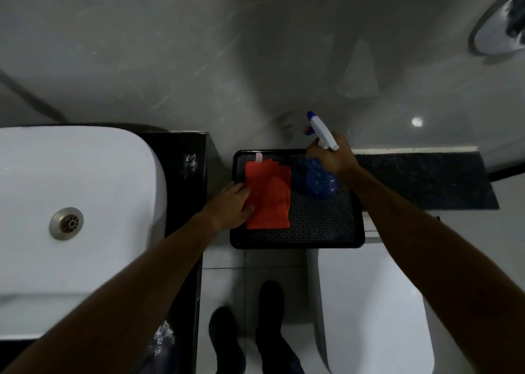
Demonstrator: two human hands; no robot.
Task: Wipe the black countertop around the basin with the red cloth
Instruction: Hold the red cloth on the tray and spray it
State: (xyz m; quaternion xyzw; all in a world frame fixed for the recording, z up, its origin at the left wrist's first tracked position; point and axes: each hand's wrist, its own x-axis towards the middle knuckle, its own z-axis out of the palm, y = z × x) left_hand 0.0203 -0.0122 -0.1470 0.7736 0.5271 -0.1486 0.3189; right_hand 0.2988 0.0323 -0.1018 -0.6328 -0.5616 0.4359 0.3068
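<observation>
My left hand (231, 203) lies flat, fingers open, on the red cloth (268, 196) in the black tray (298, 238); my right hand (332, 158) grips the blue spray bottle (319, 179); black surface (186, 180) and basin (71, 203) sit left.

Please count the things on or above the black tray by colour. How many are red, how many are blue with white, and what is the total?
Red: 1, the cloth, lying on the tray under the left hand.
Blue with white: 1, the spray bottle, gripped by the right hand.
Total: 2
</observation>
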